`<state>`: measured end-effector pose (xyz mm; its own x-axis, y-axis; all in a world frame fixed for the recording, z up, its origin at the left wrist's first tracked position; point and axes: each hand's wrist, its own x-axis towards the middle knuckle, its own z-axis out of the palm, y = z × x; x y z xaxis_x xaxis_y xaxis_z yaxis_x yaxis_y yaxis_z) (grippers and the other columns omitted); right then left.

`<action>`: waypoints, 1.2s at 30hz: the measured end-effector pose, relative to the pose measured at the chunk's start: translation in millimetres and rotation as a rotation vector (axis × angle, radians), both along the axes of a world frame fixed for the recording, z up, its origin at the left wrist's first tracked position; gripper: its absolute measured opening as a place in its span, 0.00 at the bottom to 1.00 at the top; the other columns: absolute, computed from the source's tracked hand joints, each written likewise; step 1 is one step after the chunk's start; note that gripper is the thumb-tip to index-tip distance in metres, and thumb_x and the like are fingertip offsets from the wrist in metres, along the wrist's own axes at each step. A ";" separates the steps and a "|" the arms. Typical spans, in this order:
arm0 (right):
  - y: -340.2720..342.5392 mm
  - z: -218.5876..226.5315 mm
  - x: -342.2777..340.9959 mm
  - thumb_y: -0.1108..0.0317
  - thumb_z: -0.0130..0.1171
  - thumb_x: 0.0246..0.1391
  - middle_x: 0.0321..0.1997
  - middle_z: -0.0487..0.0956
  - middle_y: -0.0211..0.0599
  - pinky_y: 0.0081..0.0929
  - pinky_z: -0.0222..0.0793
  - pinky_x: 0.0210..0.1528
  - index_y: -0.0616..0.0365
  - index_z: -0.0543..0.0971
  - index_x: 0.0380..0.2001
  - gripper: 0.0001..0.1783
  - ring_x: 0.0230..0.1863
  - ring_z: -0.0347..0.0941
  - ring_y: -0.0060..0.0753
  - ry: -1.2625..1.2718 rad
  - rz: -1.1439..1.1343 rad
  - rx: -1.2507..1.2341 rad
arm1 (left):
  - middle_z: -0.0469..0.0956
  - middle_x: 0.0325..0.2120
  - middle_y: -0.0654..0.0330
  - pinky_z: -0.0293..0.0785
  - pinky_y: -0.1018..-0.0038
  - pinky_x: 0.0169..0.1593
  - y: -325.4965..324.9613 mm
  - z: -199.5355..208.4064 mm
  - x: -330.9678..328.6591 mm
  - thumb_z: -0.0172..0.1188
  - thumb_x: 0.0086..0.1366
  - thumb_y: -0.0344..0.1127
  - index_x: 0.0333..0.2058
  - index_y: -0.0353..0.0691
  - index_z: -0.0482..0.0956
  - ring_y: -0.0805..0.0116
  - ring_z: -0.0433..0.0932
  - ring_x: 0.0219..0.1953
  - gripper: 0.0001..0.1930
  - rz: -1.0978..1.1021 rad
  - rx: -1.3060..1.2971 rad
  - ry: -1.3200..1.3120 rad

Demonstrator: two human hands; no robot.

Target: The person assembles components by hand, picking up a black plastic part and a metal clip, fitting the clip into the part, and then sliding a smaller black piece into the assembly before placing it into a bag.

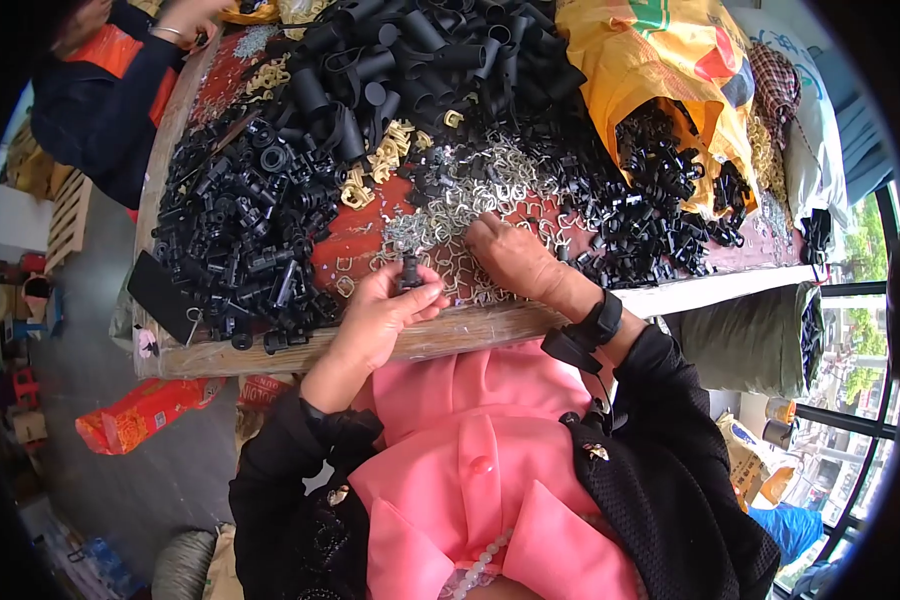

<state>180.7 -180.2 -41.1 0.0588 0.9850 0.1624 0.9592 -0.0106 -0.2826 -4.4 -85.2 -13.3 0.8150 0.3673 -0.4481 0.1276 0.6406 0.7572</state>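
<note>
My left hand (385,312) is closed near the table's front edge, pinching a small black plastic fitting (409,270) upright between thumb and fingers. To its right, my right hand (515,258) reaches into a loose pile of small silver U-shaped metal clips (505,188). Its fingertips are drawn together over the pile, and whatever lies between them is hidden. Some brass-coloured clips (392,150) lie beyond my left hand. A heap of black plastic fittings (270,200) spreads to the left, with smaller black pieces (610,235) to the right.
Black tubes (425,60) are heaped at the table's far side. A yellow bag (660,50) spills black parts at the right. The wooden table edge (420,345) runs before me. A co-worker's dark sleeve (100,115) shows at far left. A red bag (150,410) lies on the floor.
</note>
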 end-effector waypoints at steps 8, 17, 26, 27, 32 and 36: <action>-11.4 22.9 -1.4 0.72 0.49 0.50 0.21 0.70 0.34 0.17 0.59 0.19 0.62 0.69 0.27 0.04 0.17 0.65 0.22 1.660 -0.123 -0.321 | 0.74 0.25 0.63 0.68 0.84 0.31 -9.4 4.3 34.4 0.56 0.54 0.28 0.30 0.36 0.71 0.79 0.72 0.27 0.05 -0.041 0.788 -0.078; -20.1 25.3 0.8 0.71 0.50 0.51 0.24 0.72 0.32 0.13 0.60 0.21 0.63 0.71 0.30 0.06 0.17 0.62 0.16 2.119 -0.128 -0.350 | 0.74 0.19 0.64 0.66 0.82 0.29 -9.9 0.9 47.5 0.56 0.54 0.28 0.28 0.36 0.71 0.80 0.71 0.23 0.04 -0.030 0.916 -0.161; -19.2 23.6 -5.1 0.73 0.52 0.49 0.26 0.73 0.31 0.14 0.62 0.23 0.61 0.71 0.30 0.05 0.18 0.63 0.17 2.164 -0.193 -0.204 | 0.72 0.19 0.65 0.64 0.83 0.27 -8.2 -6.7 49.0 0.55 0.55 0.30 0.27 0.38 0.70 0.81 0.68 0.22 0.04 0.003 0.687 -0.143; -18.6 22.6 -5.7 0.73 0.52 0.49 0.26 0.73 0.31 0.14 0.63 0.24 0.61 0.71 0.30 0.05 0.19 0.64 0.17 2.147 -0.181 -0.154 | 0.72 0.20 0.66 0.64 0.83 0.27 -8.2 -9.1 49.2 0.55 0.55 0.30 0.27 0.38 0.70 0.81 0.68 0.22 0.03 0.018 0.585 -0.135; -15.9 23.5 -8.6 0.71 0.53 0.49 0.27 0.72 0.30 0.17 0.65 0.26 0.61 0.70 0.30 0.06 0.21 0.67 0.19 1.603 -0.147 0.073 | 0.70 0.21 0.67 0.64 0.82 0.27 -11.1 -11.6 49.3 0.54 0.56 0.31 0.28 0.41 0.70 0.79 0.68 0.23 0.03 0.085 0.279 -0.104; -18.2 29.9 -10.6 0.70 0.53 0.49 0.26 0.71 0.30 0.19 0.66 0.27 0.62 0.70 0.29 0.07 0.24 0.69 0.21 1.287 -0.196 0.049 | 0.70 0.22 0.67 0.65 0.81 0.29 -7.4 -7.6 47.8 0.54 0.56 0.32 0.29 0.42 0.70 0.78 0.68 0.24 0.03 0.131 0.097 -0.056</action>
